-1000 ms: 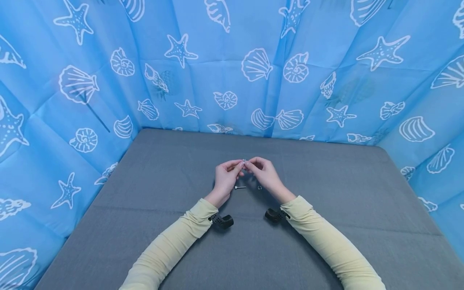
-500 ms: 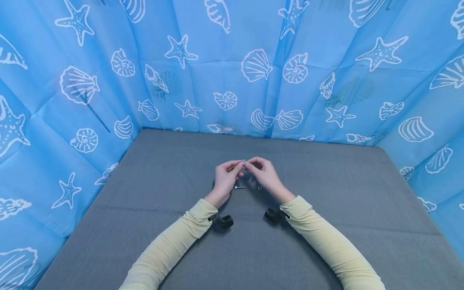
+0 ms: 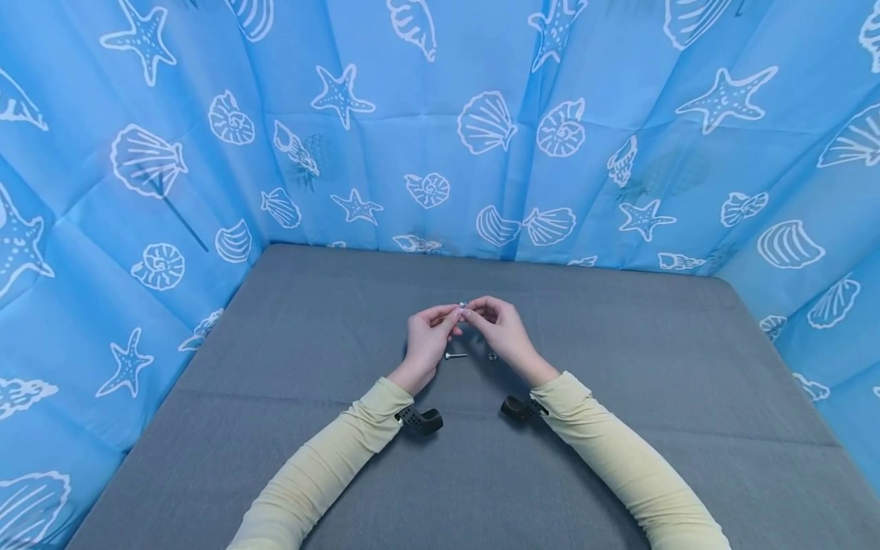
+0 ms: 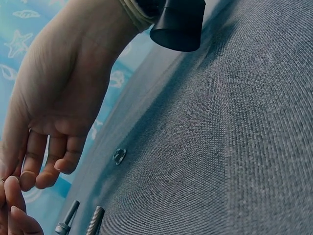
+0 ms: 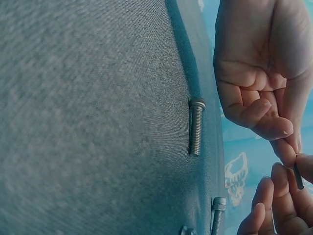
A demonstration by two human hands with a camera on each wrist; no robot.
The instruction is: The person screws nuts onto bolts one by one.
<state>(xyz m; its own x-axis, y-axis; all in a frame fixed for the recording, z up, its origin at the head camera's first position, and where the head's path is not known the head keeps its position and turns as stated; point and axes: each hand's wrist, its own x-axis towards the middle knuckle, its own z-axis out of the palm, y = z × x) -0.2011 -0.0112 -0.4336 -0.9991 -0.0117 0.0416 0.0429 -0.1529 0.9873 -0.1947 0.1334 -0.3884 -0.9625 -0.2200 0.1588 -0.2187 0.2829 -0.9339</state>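
Note:
In the head view the left hand point(image 3: 428, 334) and the right hand point(image 3: 507, 328) meet at the fingertips above the table. Both pinch a small bolt point(image 3: 462, 305), of which only a silvery end shows there. Its thin shank point(image 5: 299, 177) sticks out between the fingertips in the right wrist view. Fingers hide the remainder, so whether a nut sits on it I cannot tell. Below the left hand a loose bolt point(image 3: 455, 355) lies on its side. Under the right hand rests a nut point(image 3: 492, 356). Another bolt point(image 5: 218, 215) lies farther back in the right wrist view.
A grey cloth-covered table point(image 3: 330, 458) spreads beneath both arms. Blue curtains point(image 3: 412, 137) printed with shells and starfish stand along its back and sides. Black wrist camera mounts point(image 3: 421, 420) jut inward from the yellow sleeves point(image 3: 344, 466), close above the cloth.
The silvery end of the held bolt shows slightly more above the fingertips. Otherwise both hands stay in place, and the loose bolt and nut have not moved.

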